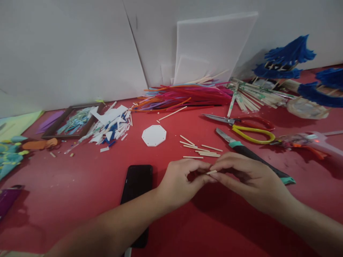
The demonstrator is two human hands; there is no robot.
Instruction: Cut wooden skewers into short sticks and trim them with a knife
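Observation:
Pinched between the fingertips of both hands is a short wooden stick [211,172], mostly covered by the fingers. My left hand [184,178] and my right hand [249,176] meet at it, thumbs and forefingers closed, above the red table. Just beyond them lie several cut wooden sticks [206,153] in a loose group. A white octagonal piece [154,135] with small holes near its corners rests flat to the left of the sticks. Beyond my right hand is a utility knife [249,153] with a black and green handle, partly hidden by that hand.
Scissors [252,130] and a glue gun [308,141] lie at the right, before blue fringed models [289,57]. Pipe cleaners [184,96] and wrapped chopsticks [249,96] line the wall. A phone [136,184] lies under my left forearm. Paper scraps [115,125] sit left, beside a frame [64,136].

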